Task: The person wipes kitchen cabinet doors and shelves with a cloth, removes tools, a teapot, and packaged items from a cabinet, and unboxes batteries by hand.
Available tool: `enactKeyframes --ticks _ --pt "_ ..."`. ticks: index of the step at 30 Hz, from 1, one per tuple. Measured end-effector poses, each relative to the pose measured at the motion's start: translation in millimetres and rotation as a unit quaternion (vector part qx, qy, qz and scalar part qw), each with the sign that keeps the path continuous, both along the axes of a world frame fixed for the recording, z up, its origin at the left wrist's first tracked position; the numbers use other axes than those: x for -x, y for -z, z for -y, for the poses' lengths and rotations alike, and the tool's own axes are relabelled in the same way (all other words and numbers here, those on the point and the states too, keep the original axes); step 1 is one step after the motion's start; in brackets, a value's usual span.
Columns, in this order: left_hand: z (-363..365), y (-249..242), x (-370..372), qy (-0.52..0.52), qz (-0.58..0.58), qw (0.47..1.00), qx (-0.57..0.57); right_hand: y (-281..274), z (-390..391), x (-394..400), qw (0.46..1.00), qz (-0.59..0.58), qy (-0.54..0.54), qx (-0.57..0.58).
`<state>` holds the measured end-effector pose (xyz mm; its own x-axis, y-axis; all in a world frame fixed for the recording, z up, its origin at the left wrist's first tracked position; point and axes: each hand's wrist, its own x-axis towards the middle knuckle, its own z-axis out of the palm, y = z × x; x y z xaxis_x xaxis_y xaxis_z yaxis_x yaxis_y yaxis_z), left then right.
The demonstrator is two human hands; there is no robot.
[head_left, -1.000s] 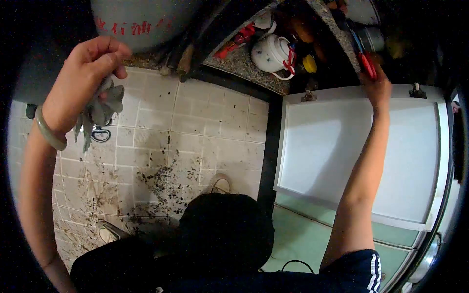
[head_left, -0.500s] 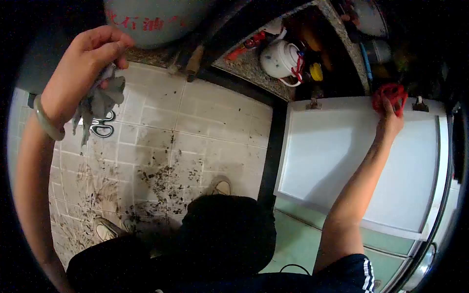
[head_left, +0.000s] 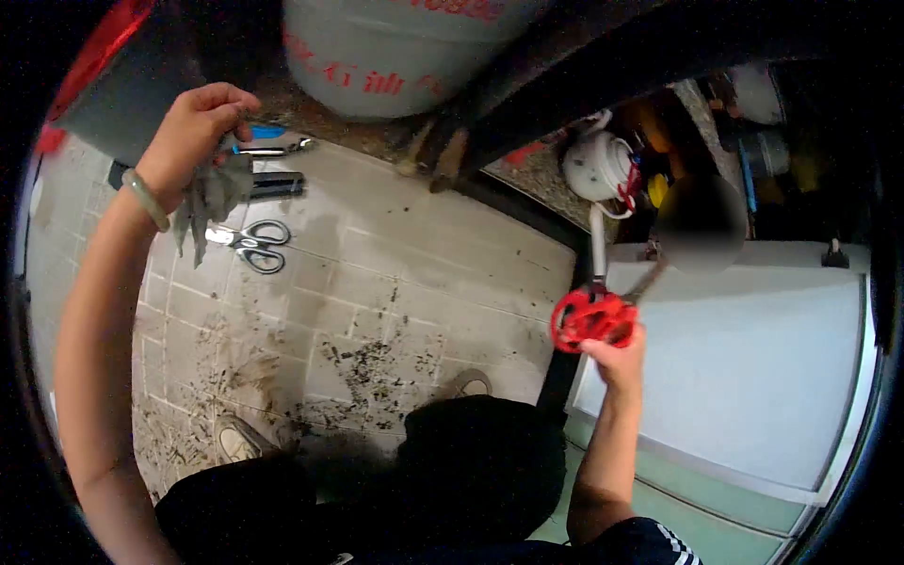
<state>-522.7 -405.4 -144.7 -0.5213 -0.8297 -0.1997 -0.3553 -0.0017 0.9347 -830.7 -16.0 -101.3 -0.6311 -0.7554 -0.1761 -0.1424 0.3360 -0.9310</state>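
Observation:
My right hand [head_left: 617, 363] grips a pair of scissors by its red handles [head_left: 593, 320], in front of the white panel of the open cabinet door. Its blades stand apart and point away from me, one pale and one brownish. On the left, my left hand [head_left: 202, 122] is closed on a ragged grey cloth [head_left: 217, 198] that hangs from the fingers; a pale bangle circles the wrist. Below that cloth, black-handled scissors [head_left: 259, 247] lie on the tiled floor. A black object [head_left: 278, 184] and a tool like pliers [head_left: 273, 149] lie close by.
A grey gas cylinder [head_left: 377, 71] with red lettering stands at the top. A white teapot [head_left: 595, 165] sits among clutter in the open cabinet. The white door panel [head_left: 744, 348] fills the right. Dark dirt [head_left: 377, 367] is scattered over the tiles around my shoes.
My right hand has come left and nearer from the cabinet's edge, with the red-handled scissors now plain to see. The view has shifted left, showing more floor tools; the left hand still holds the cloth.

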Motion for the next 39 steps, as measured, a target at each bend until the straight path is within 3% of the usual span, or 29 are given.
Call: enactKeyframes --ticks 2,4,8,9,10,11,13,14,15,17,19,22,24,25,26,27,28,30,32,34,35,36,38,39 --pt "6.6 11.7 -25.5 0.005 0.09 0.996 -0.01 49.5 7.9 -10.2 0.993 0.112 -0.018 -0.024" --pt "15.4 42.1 -47.2 0.039 0.151 0.988 0.006 63.7 25.0 -30.7 0.986 0.159 -0.015 -0.043" --pt "14.8 100.4 -92.9 0.145 0.331 0.932 0.02 92.0 50.5 -55.7 0.976 0.185 -0.069 -0.086" --pt "13.6 124.7 -101.3 0.339 0.381 0.839 0.191 100.2 58.5 -59.4 0.974 0.195 -0.077 -0.082" --pt "11.9 144.6 -111.8 0.51 0.401 0.679 0.343 108.4 69.0 -63.2 0.975 0.176 -0.104 -0.087" --pt "0.2 153.1 -116.1 0.474 0.381 0.773 0.183 114.9 80.6 -66.6 0.975 0.155 -0.129 -0.09" --pt "-33.2 159.8 -110.3 0.355 0.355 0.861 -0.087 120.3 109.1 -76.0 0.972 0.133 -0.162 -0.107" --pt "-47.2 159.6 -103.4 0.285 0.358 0.869 -0.19 122.5 125.6 -79.5 0.968 0.104 -0.19 -0.13" --pt "-60.6 148.2 -93.4 0.271 0.36 0.87 -0.202 127.0 142.4 -80.5 0.957 0.013 -0.244 -0.156" --pt "-73.5 150.1 -89.3 0.255 0.363 0.871 -0.212 137.3 177.2 -87.4 0.949 -0.006 -0.283 -0.136" --pt "-74.7 192.5 -89.5 0.061 0.295 0.884 -0.357 138.5 216.2 -96.1 0.928 -0.075 -0.347 -0.11" --pt "-67.1 207.1 -84.9 0.028 0.209 0.924 -0.319 159.2 276.4 -109.4 0.903 -0.184 -0.372 -0.11" --pt "-64.6 226.4 -81.1 -0.017 0.155 0.939 -0.307 149.1 312.9 -126.7 0.893 -0.184 -0.397 -0.109" --pt "-65.7 219.3 -72.1 -0.094 0.077 0.919 -0.376 157.0 325.0 -131.1 0.892 -0.184 -0.399 -0.109" --pt "-66.9 211.3 -63.2 -0.169 -0.002 0.883 -0.438 168.3 334.8 -135.2 0.881 -0.233 -0.411 -0.022" --pt "-67.5 201.5 -57.1 -0.181 -0.01 0.889 -0.42 173.5 340.9 -140.1 0.861 -0.279 -0.42 0.065" --pt "-67.8 206.0 -53.5 -0.2 -0.039 0.889 -0.411 177.8 343.7 -142.1 0.86 -0.28 -0.421 0.064" --pt "-59.5 210.0 -51.5 -0.212 -0.018 0.883 -0.418 181.2 347.4 -146.7 0.86 -0.27 -0.385 -0.195" --pt "-52.7 207.0 -48.0 -0.204 -0.021 0.902 -0.38 178.6 347.0 -149.0 0.828 -0.293 -0.421 -0.226" --pt "-39.2 207.2 -46.8 -0.2 -0.062 0.911 -0.356 204.3 350.9 -151.1 0.839 -0.249 -0.386 -0.291" --pt "-32.8 210.9 -50.0 -0.211 -0.063 0.921 -0.32 213.2 353.6 -152.9 0.863 -0.252 -0.371 -0.233" --pt "-27.3 201.2 -47.6 -0.219 -0.065 0.931 -0.285 199.4 357.4 -158.7 0.885 -0.174 -0.394 -0.175" --pt "-7.7 228.7 -66.6 -0.227 -0.032 0.946 -0.227 210.7 364.9 -164.4 0.881 -0.1 -0.453 -0.094" --pt "3.3 231.3 -76.5 -0.202 -0.024 0.944 -0.258 217.4 364.3 -166.0 0.876 -0.088 -0.468 -0.08"
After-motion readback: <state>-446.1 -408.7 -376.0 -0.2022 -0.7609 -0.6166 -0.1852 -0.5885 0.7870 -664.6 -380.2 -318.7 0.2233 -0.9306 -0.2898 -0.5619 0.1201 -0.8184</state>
